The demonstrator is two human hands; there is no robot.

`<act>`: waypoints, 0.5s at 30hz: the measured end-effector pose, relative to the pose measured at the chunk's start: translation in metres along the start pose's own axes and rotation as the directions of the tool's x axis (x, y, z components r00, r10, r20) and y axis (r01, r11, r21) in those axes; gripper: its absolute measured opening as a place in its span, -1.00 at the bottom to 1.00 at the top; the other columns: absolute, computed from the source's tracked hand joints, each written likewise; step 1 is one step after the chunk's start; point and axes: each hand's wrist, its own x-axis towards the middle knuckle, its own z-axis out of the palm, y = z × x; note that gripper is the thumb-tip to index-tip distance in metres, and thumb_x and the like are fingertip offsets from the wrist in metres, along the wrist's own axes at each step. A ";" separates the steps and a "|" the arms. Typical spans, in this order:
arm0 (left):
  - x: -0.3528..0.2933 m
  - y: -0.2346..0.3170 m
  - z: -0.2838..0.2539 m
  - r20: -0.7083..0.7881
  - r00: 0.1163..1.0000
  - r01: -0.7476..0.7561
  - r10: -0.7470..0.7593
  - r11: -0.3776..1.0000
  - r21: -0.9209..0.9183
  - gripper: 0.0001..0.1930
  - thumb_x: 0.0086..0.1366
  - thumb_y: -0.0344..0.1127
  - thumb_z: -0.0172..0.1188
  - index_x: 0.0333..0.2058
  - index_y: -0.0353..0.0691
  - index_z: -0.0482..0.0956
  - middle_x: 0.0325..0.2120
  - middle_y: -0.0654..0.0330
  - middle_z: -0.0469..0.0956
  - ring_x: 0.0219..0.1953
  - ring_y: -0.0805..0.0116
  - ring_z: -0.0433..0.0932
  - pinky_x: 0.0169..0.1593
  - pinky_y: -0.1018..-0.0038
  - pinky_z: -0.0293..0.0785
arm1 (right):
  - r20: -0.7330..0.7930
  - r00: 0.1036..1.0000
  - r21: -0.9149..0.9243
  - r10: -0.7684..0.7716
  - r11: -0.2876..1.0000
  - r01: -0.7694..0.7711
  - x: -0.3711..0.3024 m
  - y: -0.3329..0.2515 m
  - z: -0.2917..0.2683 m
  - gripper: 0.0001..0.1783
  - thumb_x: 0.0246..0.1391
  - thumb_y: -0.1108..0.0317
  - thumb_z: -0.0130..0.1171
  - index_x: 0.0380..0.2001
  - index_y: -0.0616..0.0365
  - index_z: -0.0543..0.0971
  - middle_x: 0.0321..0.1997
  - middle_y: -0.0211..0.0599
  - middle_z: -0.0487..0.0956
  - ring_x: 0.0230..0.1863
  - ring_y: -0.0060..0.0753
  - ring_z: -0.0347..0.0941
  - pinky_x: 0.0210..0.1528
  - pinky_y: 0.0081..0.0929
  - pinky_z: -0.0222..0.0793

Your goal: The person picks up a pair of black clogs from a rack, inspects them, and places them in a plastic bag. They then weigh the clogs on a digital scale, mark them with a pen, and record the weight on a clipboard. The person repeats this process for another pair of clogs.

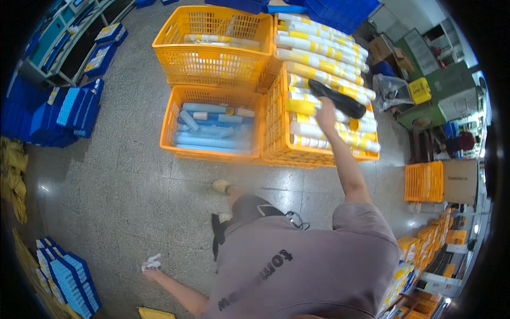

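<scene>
Black elongated object [345,105] lies slantwise over the white-and-yellow tubes [311,129] that fill the front right orange crate [274,125], with one end toward the crate's far left corner and the other near the middle of its right edge. From my remote station I see the right hand [325,112] right beside it, the forearm reaching in over the crate's near edge. I cannot tell whether those fingers are clamped on the object, only touch it, or stand apart; the view is too small and slightly blurred there.

Well away to the left, low over the floor [127,212], I have the left hand [151,273], its fingers together on a crumpled white cloth [153,261], which sticks out past the fingertips.

Just beside the tube-filled crate, on its left, I see the front left orange crate [166,119], with light-blue tubes [207,142] along its near edge and a few paler ones further in. Behind that one is the rear left orange crate [212,65], partly filled, with a few tubes lying inside. More white-and-yellow tubes are heaped beyond the front right crate's far edge. Along the left side of my view I make out blue trays [79,109] of light-blue pieces.
</scene>
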 end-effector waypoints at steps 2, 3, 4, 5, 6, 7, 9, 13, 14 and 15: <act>-0.024 -0.023 0.002 0.041 0.997 0.072 -0.071 0.997 -0.014 -0.56 0.44 -0.18 -0.03 -0.04 -0.55 0.52 -0.06 -0.12 0.55 -0.03 0.09 0.58 0.01 0.20 0.51 | 0.139 0.983 -0.447 0.119 0.894 -0.046 0.036 0.080 0.015 -0.73 0.11 0.53 -0.02 -0.12 0.27 0.55 0.03 0.03 0.56 0.10 0.03 0.46 0.12 -0.15 0.41; -0.038 -0.038 -0.004 0.057 0.995 0.079 -0.082 0.995 0.067 -0.56 0.45 -0.17 -0.05 -0.05 -0.53 0.52 -0.07 -0.08 0.55 -0.05 0.11 0.58 0.00 0.21 0.52 | 0.400 0.899 -0.757 0.178 0.617 0.214 0.045 0.114 0.025 -0.75 0.16 0.47 -0.04 -0.13 0.22 0.55 0.02 -0.03 0.56 0.08 -0.05 0.48 0.10 -0.16 0.43; -0.053 -0.052 -0.012 0.164 0.979 0.117 -0.122 0.992 0.040 -0.56 0.46 -0.17 -0.07 -0.06 -0.53 0.53 -0.07 -0.05 0.55 -0.06 0.11 0.57 -0.01 0.22 0.51 | 0.364 0.928 -0.706 0.077 0.673 0.221 0.050 0.145 0.037 -0.78 0.19 0.40 -0.02 -0.19 0.14 0.59 -0.08 -0.09 0.61 -0.07 -0.13 0.54 -0.05 -0.19 0.48; -0.067 -0.063 -0.022 0.243 0.960 0.143 -0.140 0.990 0.003 -0.56 0.46 -0.17 -0.10 -0.07 -0.53 0.53 -0.08 -0.02 0.55 -0.08 0.11 0.57 -0.02 0.23 0.51 | 0.365 0.920 -0.670 -0.140 0.647 0.364 0.053 0.172 0.049 -0.79 0.22 0.32 0.00 -0.25 0.07 0.62 -0.17 -0.15 0.66 -0.22 -0.20 0.60 -0.21 -0.23 0.54; -0.079 -0.070 -0.031 0.130 0.972 0.197 -0.197 0.980 0.009 -0.61 0.44 -0.23 -0.10 -0.09 -0.49 0.55 -0.12 0.00 0.58 -0.11 0.16 0.58 -0.04 0.25 0.51 | 0.286 0.902 -0.591 -0.324 0.681 0.432 0.054 0.195 0.060 -0.78 0.24 0.25 0.02 -0.31 0.00 0.65 -0.27 -0.21 0.70 -0.37 -0.27 0.66 -0.36 -0.26 0.59; -0.089 -0.073 -0.039 0.052 0.989 0.106 -0.140 0.903 0.417 -0.66 0.40 -0.30 -0.06 -0.09 -0.42 0.59 -0.18 0.00 0.61 -0.15 0.18 0.57 -0.06 0.26 0.50 | 0.378 0.920 -0.694 0.098 0.688 0.212 0.056 0.213 0.067 -0.76 0.25 0.19 0.03 -0.36 -0.05 0.66 -0.38 -0.29 0.69 -0.51 -0.23 0.63 -0.50 -0.22 0.56; -0.100 -0.075 -0.057 0.071 0.995 0.044 -0.069 0.950 0.308 -0.71 0.27 -0.30 0.12 -0.16 -0.39 0.65 -0.19 -0.02 0.64 -0.20 0.23 0.57 -0.11 0.25 0.48 | 0.382 0.915 -0.774 0.130 0.587 0.240 0.064 0.229 0.068 -0.81 0.22 0.21 0.08 -0.36 -0.06 0.65 -0.41 -0.28 0.67 -0.43 -0.24 0.65 -0.45 -0.29 0.58; -0.107 -0.075 -0.075 0.131 0.980 -0.200 0.151 0.753 0.626 -0.71 0.13 -0.10 0.28 -0.33 -0.19 0.76 -0.38 0.02 0.70 -0.31 0.10 0.65 -0.13 0.23 0.51 | 0.249 0.957 -0.660 -0.149 0.697 0.280 0.096 0.146 0.027 -0.84 0.17 0.35 0.08 -0.29 0.02 0.65 -0.42 -0.31 0.61 -0.41 -0.17 0.59 -0.41 -0.30 0.49; -0.108 -0.072 -0.070 0.233 0.956 -0.292 0.181 0.683 0.669 -0.71 0.12 -0.09 0.28 -0.30 -0.15 0.76 -0.34 0.01 0.70 -0.26 0.06 0.65 -0.11 0.22 0.51 | 0.147 0.950 -0.695 -0.277 0.654 0.298 0.101 0.093 0.018 -0.82 0.16 0.37 0.10 -0.18 0.05 0.62 -0.33 -0.22 0.59 -0.30 -0.13 0.57 -0.32 -0.29 0.47; -0.110 -0.068 -0.060 0.316 0.931 -0.359 0.182 0.608 0.709 -0.70 0.11 -0.08 0.28 -0.27 -0.11 0.76 -0.29 0.01 0.69 -0.21 0.02 0.66 -0.09 0.21 0.52 | 0.149 0.936 -0.687 -0.319 0.648 0.330 0.103 0.030 0.013 -0.74 0.15 0.40 0.12 -0.08 0.07 0.59 -0.25 -0.14 0.57 -0.20 -0.10 0.54 -0.22 -0.28 0.46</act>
